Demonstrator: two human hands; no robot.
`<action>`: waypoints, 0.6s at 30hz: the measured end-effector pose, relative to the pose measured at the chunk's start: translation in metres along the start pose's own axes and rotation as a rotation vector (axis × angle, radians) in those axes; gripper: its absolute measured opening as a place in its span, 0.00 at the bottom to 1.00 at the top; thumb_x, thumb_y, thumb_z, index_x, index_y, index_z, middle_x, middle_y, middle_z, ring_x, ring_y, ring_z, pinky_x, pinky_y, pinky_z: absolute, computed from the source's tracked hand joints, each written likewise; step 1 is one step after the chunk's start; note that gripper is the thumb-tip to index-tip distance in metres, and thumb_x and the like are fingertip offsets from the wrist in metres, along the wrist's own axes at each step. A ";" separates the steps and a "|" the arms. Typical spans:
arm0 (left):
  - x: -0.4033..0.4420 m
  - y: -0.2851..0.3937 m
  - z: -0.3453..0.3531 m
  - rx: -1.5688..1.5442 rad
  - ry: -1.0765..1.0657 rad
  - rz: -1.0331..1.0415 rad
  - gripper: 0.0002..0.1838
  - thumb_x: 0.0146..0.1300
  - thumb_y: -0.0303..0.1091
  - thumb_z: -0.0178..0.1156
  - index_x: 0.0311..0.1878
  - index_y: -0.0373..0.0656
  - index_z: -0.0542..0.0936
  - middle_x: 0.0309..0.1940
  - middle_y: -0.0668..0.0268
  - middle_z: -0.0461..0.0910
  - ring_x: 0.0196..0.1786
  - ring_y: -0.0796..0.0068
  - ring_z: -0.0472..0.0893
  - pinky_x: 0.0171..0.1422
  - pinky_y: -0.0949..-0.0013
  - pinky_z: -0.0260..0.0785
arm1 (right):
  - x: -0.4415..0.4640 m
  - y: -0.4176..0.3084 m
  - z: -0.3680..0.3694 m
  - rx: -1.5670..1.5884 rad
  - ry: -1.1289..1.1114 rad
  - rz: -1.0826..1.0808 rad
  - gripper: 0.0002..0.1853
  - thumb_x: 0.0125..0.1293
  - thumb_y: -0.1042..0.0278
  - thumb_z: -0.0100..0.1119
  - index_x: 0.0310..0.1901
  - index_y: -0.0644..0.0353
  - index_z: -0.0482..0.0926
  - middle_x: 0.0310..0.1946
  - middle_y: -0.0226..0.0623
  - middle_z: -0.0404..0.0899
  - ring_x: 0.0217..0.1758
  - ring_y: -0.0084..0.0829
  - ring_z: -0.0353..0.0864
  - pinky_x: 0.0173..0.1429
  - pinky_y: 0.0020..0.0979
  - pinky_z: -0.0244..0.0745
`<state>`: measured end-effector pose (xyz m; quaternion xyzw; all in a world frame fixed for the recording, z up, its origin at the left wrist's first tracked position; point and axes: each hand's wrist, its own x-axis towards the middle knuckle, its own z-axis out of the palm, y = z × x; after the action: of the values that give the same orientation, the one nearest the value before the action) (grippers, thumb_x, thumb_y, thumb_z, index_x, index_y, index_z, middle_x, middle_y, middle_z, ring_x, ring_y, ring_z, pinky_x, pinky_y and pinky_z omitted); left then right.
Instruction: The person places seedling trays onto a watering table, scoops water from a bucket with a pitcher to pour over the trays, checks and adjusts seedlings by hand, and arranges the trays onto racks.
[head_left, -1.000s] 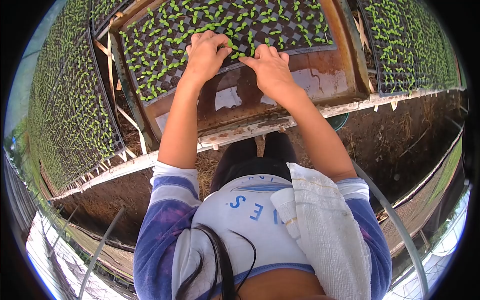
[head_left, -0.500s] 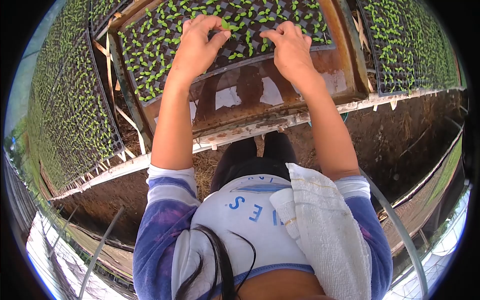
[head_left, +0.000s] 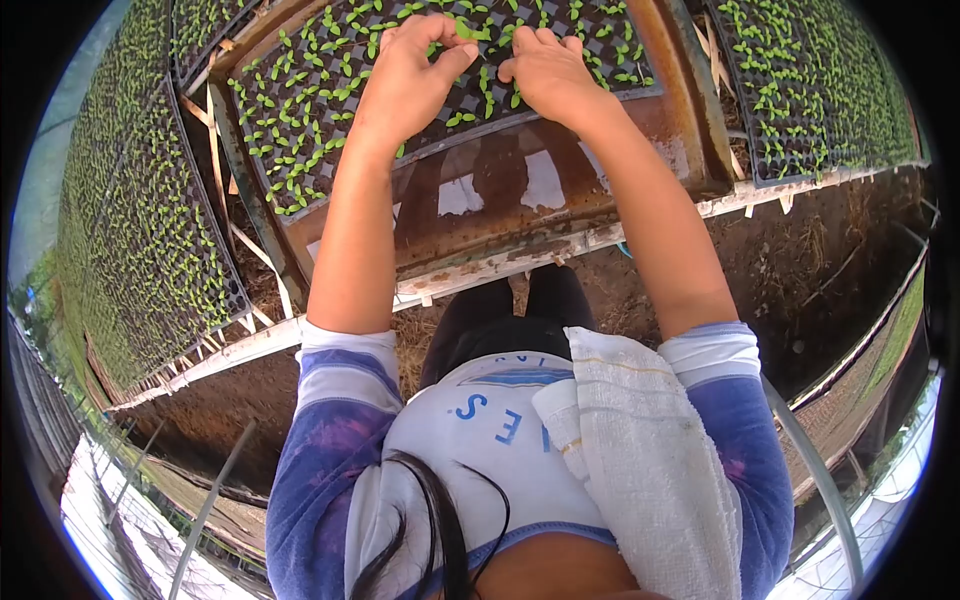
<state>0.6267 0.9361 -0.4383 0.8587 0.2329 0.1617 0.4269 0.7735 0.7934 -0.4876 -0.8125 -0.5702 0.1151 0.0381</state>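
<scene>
One seedling tray (head_left: 460, 141) cropped above, left hand (head_left: 407, 82), grip pinched shut on sprig (head_left: 474, 34), right hand (head_left: 553, 78), grip state unclear

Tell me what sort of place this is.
Probably a plant nursery, perhaps under a greenhouse-type cover. It shows in the cell tray of young seedlings under the hands, the dense seedling trays on the left and right, and the bare soil floor below.

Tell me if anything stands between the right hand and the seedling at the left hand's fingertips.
Nothing visible does. A short open gap above the seedling tray separates the right hand from the seedling. The left hand is on the seedling's other side, so it seems not to block that approach.
</scene>
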 end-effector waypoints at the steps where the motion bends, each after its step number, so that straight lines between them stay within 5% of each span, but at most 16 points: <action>1: 0.000 -0.002 0.003 -0.017 -0.013 -0.022 0.11 0.66 0.40 0.67 0.43 0.43 0.82 0.41 0.71 0.77 0.43 0.78 0.71 0.48 0.71 0.65 | 0.000 -0.001 -0.003 -0.015 -0.027 -0.008 0.20 0.62 0.78 0.57 0.50 0.43 0.90 0.49 0.32 0.74 0.60 0.34 0.71 0.62 0.42 0.60; 8: 0.014 -0.021 0.031 0.146 -0.072 0.019 0.12 0.64 0.40 0.68 0.45 0.44 0.84 0.41 0.69 0.80 0.54 0.63 0.71 0.63 0.60 0.63 | -0.027 0.014 -0.010 0.075 0.135 0.022 0.18 0.62 0.76 0.57 0.48 0.45 0.91 0.51 0.34 0.74 0.60 0.34 0.70 0.61 0.42 0.59; 18: 0.020 -0.038 0.059 0.428 -0.098 -0.058 0.11 0.59 0.44 0.72 0.42 0.54 0.89 0.42 0.70 0.80 0.55 0.57 0.70 0.64 0.53 0.61 | -0.031 0.013 0.001 0.126 0.166 0.075 0.20 0.64 0.76 0.56 0.53 0.45 0.89 0.51 0.34 0.74 0.61 0.35 0.70 0.61 0.42 0.59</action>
<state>0.6618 0.9280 -0.5013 0.9296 0.2653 0.0545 0.2501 0.7754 0.7595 -0.4870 -0.8361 -0.5258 0.0844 0.1316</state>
